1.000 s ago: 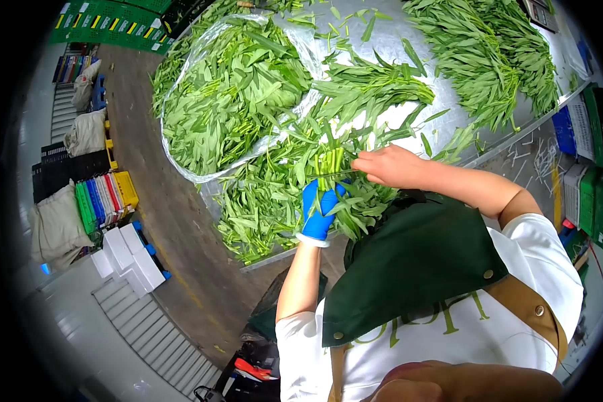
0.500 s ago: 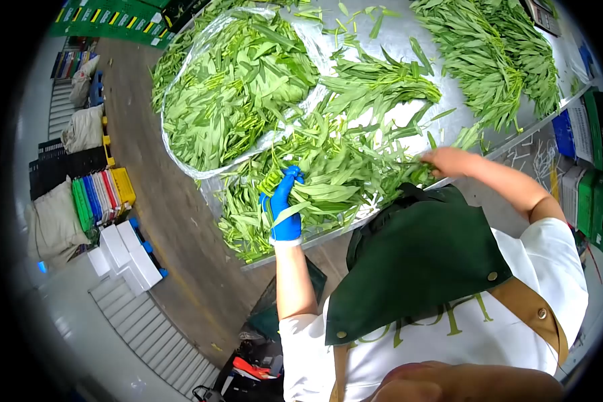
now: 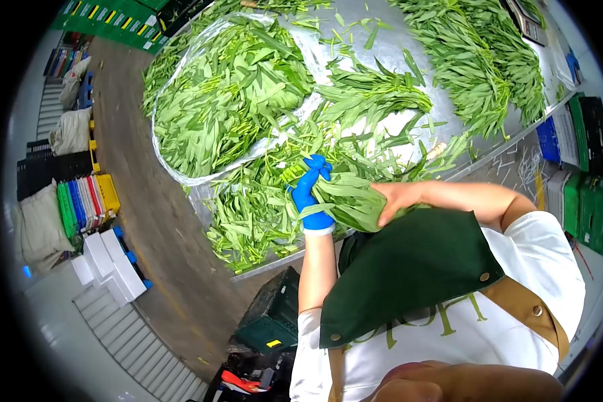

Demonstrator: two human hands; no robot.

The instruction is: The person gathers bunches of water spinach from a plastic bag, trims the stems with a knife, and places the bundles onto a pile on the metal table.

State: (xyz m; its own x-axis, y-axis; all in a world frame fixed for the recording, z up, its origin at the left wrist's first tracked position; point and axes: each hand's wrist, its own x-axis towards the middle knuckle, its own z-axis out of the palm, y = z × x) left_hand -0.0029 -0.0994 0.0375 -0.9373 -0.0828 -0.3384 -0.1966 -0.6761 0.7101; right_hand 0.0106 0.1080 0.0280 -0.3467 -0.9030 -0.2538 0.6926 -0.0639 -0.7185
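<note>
My left hand (image 3: 311, 195), in a blue glove, is closed around the stem end of a bunch of leafy greens (image 3: 355, 201) near the table's front edge. Bare, my right hand (image 3: 396, 199) grips the leafy side of the same bunch, close to my apron. Loose greens (image 3: 254, 208) lie to the left of and beneath my gloved hand. Behind it, a clear plastic bag (image 3: 171, 171) lies open, full of greens. A smaller bunch (image 3: 388, 94) rests behind my right hand on the metal table (image 3: 442, 107).
Long piles of greens (image 3: 476, 67) lie at the back right, beside a device with a display (image 3: 530, 28). Green crates (image 3: 595, 208) stand at the right. Stacked colored crates (image 3: 90, 201) and white boxes (image 3: 114, 264) are on the left. A dark bin (image 3: 271, 311) stands below the table.
My right hand has moved left from the table's right side onto the bunch. My left hand has shifted right with the greens, and the view has moved slightly.
</note>
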